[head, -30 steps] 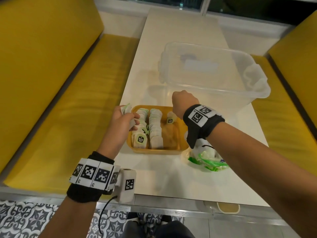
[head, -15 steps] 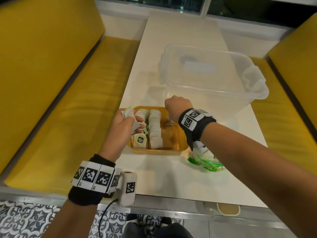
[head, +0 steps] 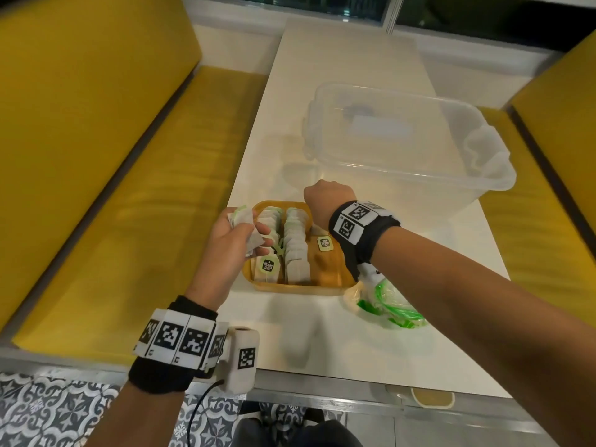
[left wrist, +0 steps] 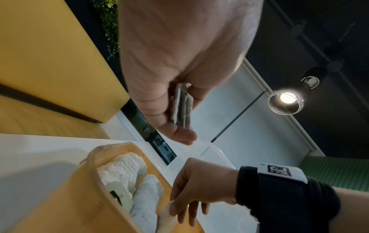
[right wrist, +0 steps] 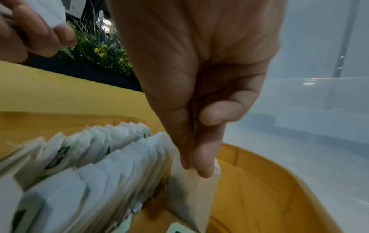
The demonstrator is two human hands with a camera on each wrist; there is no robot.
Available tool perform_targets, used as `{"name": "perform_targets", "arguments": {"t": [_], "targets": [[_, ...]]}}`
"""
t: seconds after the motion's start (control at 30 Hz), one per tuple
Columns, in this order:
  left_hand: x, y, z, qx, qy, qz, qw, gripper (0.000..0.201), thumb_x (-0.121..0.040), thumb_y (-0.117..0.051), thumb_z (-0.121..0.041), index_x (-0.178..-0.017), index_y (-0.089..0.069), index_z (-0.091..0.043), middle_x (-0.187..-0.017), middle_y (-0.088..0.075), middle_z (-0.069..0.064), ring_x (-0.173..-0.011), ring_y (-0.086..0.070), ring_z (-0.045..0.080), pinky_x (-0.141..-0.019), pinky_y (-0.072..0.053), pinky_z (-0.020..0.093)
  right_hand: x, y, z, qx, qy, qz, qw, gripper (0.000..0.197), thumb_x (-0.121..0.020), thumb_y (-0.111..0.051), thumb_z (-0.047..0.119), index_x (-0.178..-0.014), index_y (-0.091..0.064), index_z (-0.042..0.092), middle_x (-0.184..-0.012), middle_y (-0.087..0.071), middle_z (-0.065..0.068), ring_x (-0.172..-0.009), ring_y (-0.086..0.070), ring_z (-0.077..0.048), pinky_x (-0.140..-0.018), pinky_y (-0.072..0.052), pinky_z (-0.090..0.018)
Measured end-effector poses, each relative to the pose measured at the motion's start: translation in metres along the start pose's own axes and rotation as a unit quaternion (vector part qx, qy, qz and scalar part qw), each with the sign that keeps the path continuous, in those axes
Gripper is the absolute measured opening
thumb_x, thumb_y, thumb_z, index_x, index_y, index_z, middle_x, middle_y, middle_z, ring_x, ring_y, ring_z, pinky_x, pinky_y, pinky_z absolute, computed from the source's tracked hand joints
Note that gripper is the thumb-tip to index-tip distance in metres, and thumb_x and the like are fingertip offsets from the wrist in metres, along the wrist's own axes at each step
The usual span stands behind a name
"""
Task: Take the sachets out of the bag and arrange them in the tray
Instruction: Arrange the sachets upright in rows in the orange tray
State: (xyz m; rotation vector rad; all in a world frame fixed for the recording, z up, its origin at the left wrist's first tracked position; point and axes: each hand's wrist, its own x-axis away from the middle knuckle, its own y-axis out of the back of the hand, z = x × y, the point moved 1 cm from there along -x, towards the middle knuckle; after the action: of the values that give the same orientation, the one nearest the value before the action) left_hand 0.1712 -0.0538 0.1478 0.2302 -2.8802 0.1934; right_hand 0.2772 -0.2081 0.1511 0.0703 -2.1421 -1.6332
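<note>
A yellow tray (head: 342, 280) sits on the white table with two rows of white sachets (head: 295, 243) standing in its left part. My right hand (head: 325, 201) hovers over the tray's far right part and pinches one sachet (right wrist: 191, 195) by its top edge, upright beside the second row. My left hand (head: 237, 235) grips a small bunch of sachets (head: 248, 230) at the tray's left edge. The green and clear bag (head: 387, 309) lies crumpled on the table right of the tray, partly under my right forearm.
A large clear plastic bin (head: 409, 150) stands behind the tray, close to my right hand. Yellow benches (head: 96, 156) flank the table on both sides. The near table edge (head: 322, 379) runs just below the tray and bag.
My right hand has come left and down over the tray with its sachet, whose tag now lies on the tray floor. The left hand stays at the tray's left edge.
</note>
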Motion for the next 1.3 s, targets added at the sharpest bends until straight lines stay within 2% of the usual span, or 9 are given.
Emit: {"name": "perform_targets", "arguments": {"t": [0.13,0.3,0.53,0.73,0.93,1.03,1.1,1.2,1.3], "targets": [[-0.001,0.005,0.000,0.006,0.002,0.003,1.000,0.020,-0.097,-0.038,0.000,-0.104,-0.051,-0.013,-0.087,-0.061,0.013,-0.069,-0.062,0.020,-0.053,-0.054,0.021,-0.003,-0.003,0.000,-0.002,-0.005,0.027,1.000,0.024,-0.088,-0.060,0.004,-0.112,-0.058,0.004,-0.101,-0.062,-0.013,-0.089,-0.063,-0.029,-0.069,-0.046,-0.031],[-0.004,0.007,0.001,0.006,0.002,0.003,1.000,0.023,-0.097,-0.037,0.000,-0.098,-0.051,-0.018,-0.086,-0.061,0.012,-0.067,-0.062,0.018,-0.053,-0.054,0.021,-0.002,-0.004,0.000,0.000,0.004,0.012,1.000,0.023,-0.088,-0.060,0.004,-0.112,-0.059,0.003,-0.099,-0.062,-0.012,-0.090,-0.064,-0.029,-0.068,-0.046,-0.031],[-0.006,0.005,0.001,0.006,0.001,0.006,1.000,0.023,-0.098,-0.037,-0.001,-0.098,-0.052,-0.019,-0.084,-0.062,0.010,-0.064,-0.063,0.015,-0.054,-0.055,0.022,-0.005,-0.003,0.001,0.002,0.004,0.018,1.000,0.018,-0.085,-0.064,0.007,-0.102,-0.062,0.005,-0.086,-0.058,-0.009,-0.072,-0.055,-0.025,-0.063,-0.045,-0.030],[-0.006,0.011,0.002,0.008,-0.001,0.005,1.000,0.023,-0.096,-0.037,0.001,-0.097,-0.052,-0.017,-0.085,-0.062,0.012,-0.065,-0.064,0.016,-0.054,-0.055,0.022,-0.007,-0.002,-0.001,-0.010,0.001,0.022,1.000,0.021,-0.086,-0.065,0.008,-0.107,-0.062,0.005,-0.093,-0.063,-0.012,-0.077,-0.060,-0.027,-0.065,-0.046,-0.030],[-0.007,0.010,0.004,-0.004,-0.008,0.001,1.000,0.022,-0.097,-0.038,-0.001,-0.098,-0.051,-0.020,-0.084,-0.062,0.009,-0.064,-0.064,0.013,-0.055,-0.055,0.021,-0.001,-0.006,-0.003,-0.018,-0.005,-0.030,0.999,0.018,-0.084,-0.066,0.007,-0.101,-0.059,0.007,-0.074,-0.045,-0.005,-0.069,-0.051,-0.025,-0.063,-0.045,-0.031],[-0.007,0.005,0.004,0.000,-0.006,-0.004,1.000,0.022,-0.097,-0.038,-0.002,-0.108,-0.048,-0.018,-0.083,-0.062,0.007,-0.064,-0.063,0.012,-0.055,-0.054,0.021,0.004,-0.005,-0.008,-0.045,-0.007,-0.051,0.998,0.020,-0.082,-0.066,0.007,-0.098,-0.056,0.008,-0.081,-0.044,-0.006,-0.070,-0.048,-0.025,-0.064,-0.044,-0.032],[-0.007,0.002,0.005,0.003,-0.005,-0.009,1.000,0.024,-0.097,-0.038,-0.002,-0.115,-0.045,-0.016,-0.083,-0.062,0.007,-0.065,-0.064,0.014,-0.054,-0.054,0.021,0.006,-0.006,-0.009,-0.058,-0.002,-0.020,0.998,0.019,-0.083,-0.066,0.011,-0.100,-0.057,0.009,-0.080,-0.045,-0.004,-0.071,-0.050,-0.024,-0.065,-0.046,-0.032],[-0.007,0.000,0.004,-0.002,-0.005,-0.007,1.000,0.025,-0.097,-0.039,-0.002,-0.116,-0.045,-0.016,-0.083,-0.063,0.007,-0.066,-0.064,0.015,-0.055,-0.054,0.022,0.005,-0.014,-0.006,-0.074,0.015,0.074,0.994,0.017,-0.091,-0.060,0.018,-0.102,-0.061,0.005,-0.073,-0.049,-0.003,-0.071,-0.055,-0.022,-0.065,-0.047,-0.030],[-0.007,0.001,0.004,0.000,-0.006,-0.006,1.000,0.023,-0.097,-0.039,-0.003,-0.115,-0.046,-0.016,-0.083,-0.063,0.006,-0.066,-0.064,0.014,-0.055,-0.054,0.022,0.001,-0.022,-0.004,-0.073,0.023,0.118,0.990,0.021,-0.095,-0.054,0.017,-0.107,-0.063,0.002,-0.087,-0.059,-0.009,-0.078,-0.057,-0.024,-0.074,-0.052,-0.030]]}}
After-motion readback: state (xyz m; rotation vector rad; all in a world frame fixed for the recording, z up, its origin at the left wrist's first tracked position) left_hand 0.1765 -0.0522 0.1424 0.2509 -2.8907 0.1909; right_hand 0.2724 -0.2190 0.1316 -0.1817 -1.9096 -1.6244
